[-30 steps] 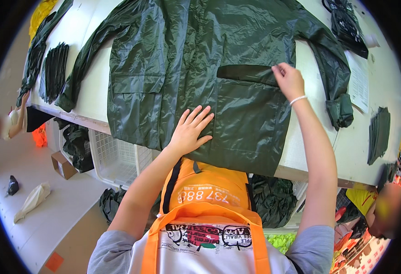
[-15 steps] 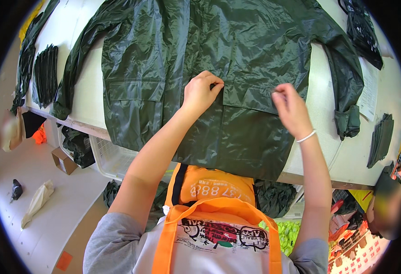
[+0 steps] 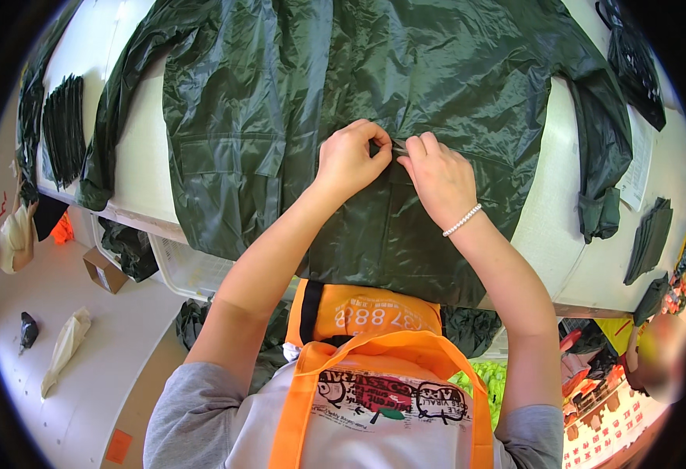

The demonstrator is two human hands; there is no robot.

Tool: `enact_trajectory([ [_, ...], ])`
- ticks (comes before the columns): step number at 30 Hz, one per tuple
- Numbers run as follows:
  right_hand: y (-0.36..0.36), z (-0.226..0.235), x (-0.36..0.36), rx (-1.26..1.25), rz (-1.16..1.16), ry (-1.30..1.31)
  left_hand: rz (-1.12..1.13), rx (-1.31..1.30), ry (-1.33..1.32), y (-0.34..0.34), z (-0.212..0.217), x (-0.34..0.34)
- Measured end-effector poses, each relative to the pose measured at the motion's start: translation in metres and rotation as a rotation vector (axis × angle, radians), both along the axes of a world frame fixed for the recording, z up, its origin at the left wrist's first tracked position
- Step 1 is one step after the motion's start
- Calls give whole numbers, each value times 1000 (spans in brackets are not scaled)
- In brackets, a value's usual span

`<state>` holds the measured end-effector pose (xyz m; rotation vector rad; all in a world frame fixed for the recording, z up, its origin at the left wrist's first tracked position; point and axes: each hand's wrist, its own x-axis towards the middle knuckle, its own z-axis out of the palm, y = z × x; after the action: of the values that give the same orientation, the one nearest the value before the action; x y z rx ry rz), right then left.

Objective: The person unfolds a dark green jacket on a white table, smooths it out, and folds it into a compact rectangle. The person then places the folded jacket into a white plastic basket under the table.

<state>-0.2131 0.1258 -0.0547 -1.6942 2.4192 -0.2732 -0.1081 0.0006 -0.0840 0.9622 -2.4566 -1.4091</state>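
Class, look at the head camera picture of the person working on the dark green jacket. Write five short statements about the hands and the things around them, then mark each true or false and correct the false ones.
1. Both hands pinch the jacket close together near its middle. True: the left hand and right hand nearly meet.
2. The jacket is bright yellow. False: it is dark green.
3. A white bead bracelet sits on the right wrist. True.
4. The jacket hangs from a hook. False: it lies spread flat on a white table, its hem over the near edge.
5. The person wears a blue apron. False: the apron is orange.
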Motion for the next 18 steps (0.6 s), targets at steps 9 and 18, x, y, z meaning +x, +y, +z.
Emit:
enact_trajectory([
  [9,6,9,-7,17,-84,-162,-96,-38,102,1,7,27],
  [18,113,-14,-51,-83,-9,-64,-424,-81,-87,3,43,128],
])
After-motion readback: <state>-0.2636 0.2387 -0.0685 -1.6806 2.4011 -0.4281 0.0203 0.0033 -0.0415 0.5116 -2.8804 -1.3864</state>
